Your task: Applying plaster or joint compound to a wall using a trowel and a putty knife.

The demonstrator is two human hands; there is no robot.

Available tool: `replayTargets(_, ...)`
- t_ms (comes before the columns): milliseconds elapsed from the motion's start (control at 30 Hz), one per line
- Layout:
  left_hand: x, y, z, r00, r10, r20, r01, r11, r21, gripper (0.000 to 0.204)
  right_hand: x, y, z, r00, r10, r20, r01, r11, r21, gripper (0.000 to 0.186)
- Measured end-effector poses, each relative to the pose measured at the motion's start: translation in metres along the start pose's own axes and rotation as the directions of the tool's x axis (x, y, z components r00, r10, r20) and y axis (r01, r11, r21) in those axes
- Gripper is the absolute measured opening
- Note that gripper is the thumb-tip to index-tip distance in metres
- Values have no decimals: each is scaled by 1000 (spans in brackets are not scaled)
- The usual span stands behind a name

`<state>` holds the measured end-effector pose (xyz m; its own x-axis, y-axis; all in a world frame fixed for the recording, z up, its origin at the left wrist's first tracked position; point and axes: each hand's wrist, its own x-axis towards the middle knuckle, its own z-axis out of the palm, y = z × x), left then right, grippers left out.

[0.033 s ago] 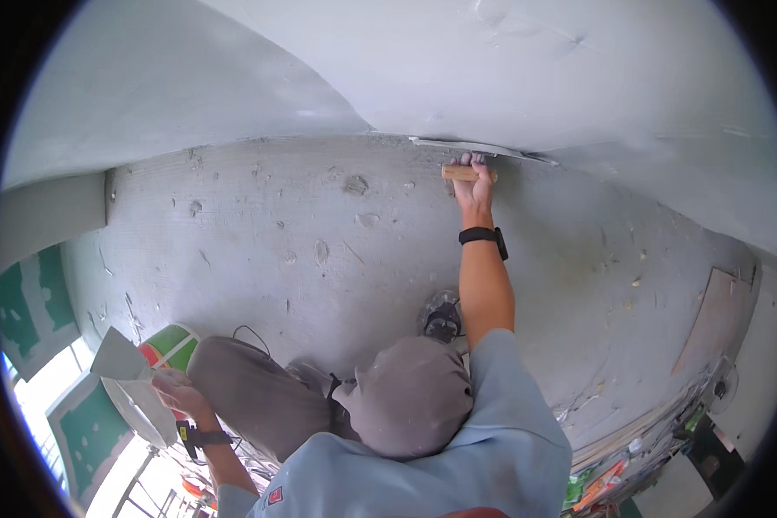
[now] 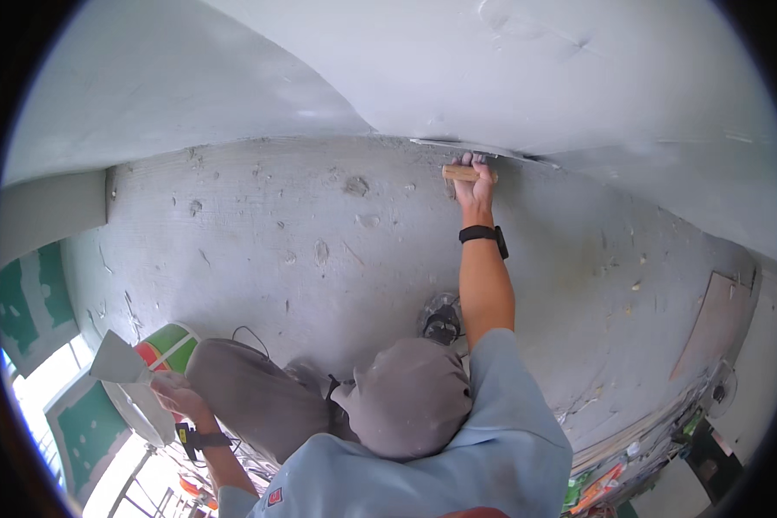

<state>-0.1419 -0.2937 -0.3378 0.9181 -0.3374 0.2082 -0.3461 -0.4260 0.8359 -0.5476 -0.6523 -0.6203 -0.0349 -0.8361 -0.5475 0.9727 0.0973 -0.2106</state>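
My right hand (image 2: 473,180) is closed on the wooden handle (image 2: 462,173) of a trowel, whose long thin blade (image 2: 527,159) lies along the seam between the pale wall (image 2: 509,78) and the grey, pitted floor (image 2: 319,224). At the lower left, my left hand (image 2: 178,394) grips a flat grey plate (image 2: 116,358); its handle is hidden. Beside that hand are my grey-clad knee (image 2: 242,388) and a bucket with green and red on it (image 2: 173,345). A dark object with a rounded pale edge (image 2: 440,319) sits just left of my right forearm.
A low ledge (image 2: 52,207) runs along the left, above green patched boards (image 2: 30,306) and bright openings. At the right a pinkish board (image 2: 708,319) lies near the edge, with piled strips and debris (image 2: 613,466) below it. A thin cable (image 2: 255,332) loops behind my knee.
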Motion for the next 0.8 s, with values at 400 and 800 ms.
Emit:
replayTargets(400,12,-24,5,997,76,26,-75,997,-36,46,-98,-20,152,952,-175,250,193,980,-51,20)
replayTargets(800,63,-112,80,926,218,309,-184,974,-135,40,-323,-89,511,764,-388,516,391,914,108,47)
